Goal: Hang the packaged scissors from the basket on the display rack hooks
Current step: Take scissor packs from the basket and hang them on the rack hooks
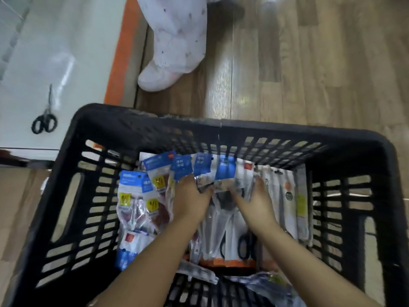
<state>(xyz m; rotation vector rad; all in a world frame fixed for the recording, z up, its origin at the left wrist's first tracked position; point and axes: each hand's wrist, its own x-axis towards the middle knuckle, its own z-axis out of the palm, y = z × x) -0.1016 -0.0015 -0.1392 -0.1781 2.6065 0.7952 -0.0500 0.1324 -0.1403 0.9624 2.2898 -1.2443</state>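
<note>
A black plastic basket (221, 127) stands on the wood floor and holds several packaged scissors with blue header cards. Both my hands reach down into it. My left hand (190, 199) and my right hand (254, 201) grip the two sides of a bunch of packaged scissors (224, 173) in the middle of the basket, fingers curled into the packs. More packs (137, 202) lie at the left, and grey-backed packs (285, 196) lie at the right. The display rack hooks are out of view.
A white shelf base (55, 63) with an orange edge lies at the upper left, with loose black scissors (44, 120) on it. Another person's leg and white shoe (159, 76) stand beyond the basket on the floor.
</note>
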